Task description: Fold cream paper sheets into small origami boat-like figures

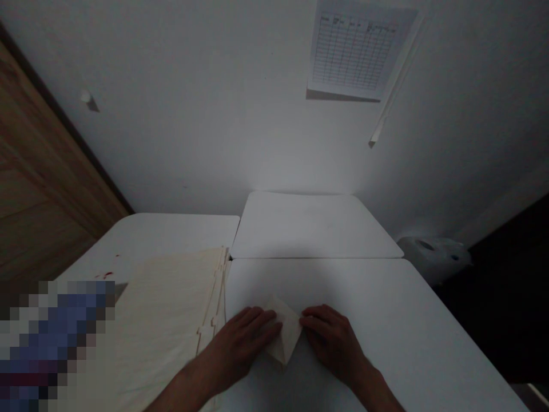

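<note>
A small cream-coloured folded paper (292, 332), roughly diamond-shaped with a crease down its middle, lies on the white table. My left hand (251, 337) is closed on its left side, fingers together over the edge. At the right corner, my right hand (329, 336) pinches the paper between fingertips and thumb. Both palms face down, and the left thumb is partly hidden. Left of my left forearm is a stack of large cream sheets (167, 303) with notched right edges; whether they are paper or cloth I cannot tell.
The white table (364, 303) has a raised-looking white panel (313, 226) behind it, against the wall. A blurred-out blue item (55, 337) covers the lower left. A clear plastic bag (433, 257) sits beyond the right edge. A printed chart (354, 51) hangs on the wall.
</note>
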`<state>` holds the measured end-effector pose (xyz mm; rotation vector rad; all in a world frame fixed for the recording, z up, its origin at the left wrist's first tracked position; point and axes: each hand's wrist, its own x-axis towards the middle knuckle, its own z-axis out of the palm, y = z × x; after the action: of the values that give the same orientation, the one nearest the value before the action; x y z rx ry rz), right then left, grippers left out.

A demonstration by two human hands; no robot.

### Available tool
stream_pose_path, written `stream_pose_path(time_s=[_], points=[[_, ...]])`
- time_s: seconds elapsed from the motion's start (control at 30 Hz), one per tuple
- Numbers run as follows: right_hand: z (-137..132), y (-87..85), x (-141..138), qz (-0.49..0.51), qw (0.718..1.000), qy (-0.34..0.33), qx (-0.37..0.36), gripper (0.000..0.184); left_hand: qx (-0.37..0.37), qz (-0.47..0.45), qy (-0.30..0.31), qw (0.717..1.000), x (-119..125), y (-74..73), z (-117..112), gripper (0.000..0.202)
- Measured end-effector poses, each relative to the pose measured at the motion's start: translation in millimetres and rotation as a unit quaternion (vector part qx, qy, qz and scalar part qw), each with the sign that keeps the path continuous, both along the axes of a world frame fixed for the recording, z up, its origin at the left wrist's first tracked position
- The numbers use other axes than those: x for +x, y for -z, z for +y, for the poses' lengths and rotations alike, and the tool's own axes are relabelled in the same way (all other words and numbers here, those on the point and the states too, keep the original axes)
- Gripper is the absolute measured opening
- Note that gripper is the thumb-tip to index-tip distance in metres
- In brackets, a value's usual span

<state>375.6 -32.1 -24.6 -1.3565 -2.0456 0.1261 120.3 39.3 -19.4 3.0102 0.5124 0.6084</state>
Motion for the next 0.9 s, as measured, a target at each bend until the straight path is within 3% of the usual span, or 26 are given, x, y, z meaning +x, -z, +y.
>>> stream_pose_path(time_s=[0.27,0.57,0.73,0.9], points=[[-3.9,-6.5,-4.4,-0.059,0.996,-0.073,-0.010,0.033,-0.004,0.025,-0.015,1.000,0.0,15.3,-0.4,0.058],[-5.5,-10.4,-6.3,-0.037,0.996,-0.068,-0.034,0.034,-0.078,0.040,0.002,0.996,-1.9,-18.0,-8.0,0.055],[-5.5,-16.5,-6.1,-0.011,0.996,-0.074,-0.051,0.029,-0.076,0.040,0.007,0.996,1.3,-26.1,-9.4,0.043],[-2.8,-16.9,-9.2,-0.022,0.997,-0.052,-0.048,0.016,-0.085,0.050,0.016,0.995,1.6,-31.8,-9.9,0.045]])
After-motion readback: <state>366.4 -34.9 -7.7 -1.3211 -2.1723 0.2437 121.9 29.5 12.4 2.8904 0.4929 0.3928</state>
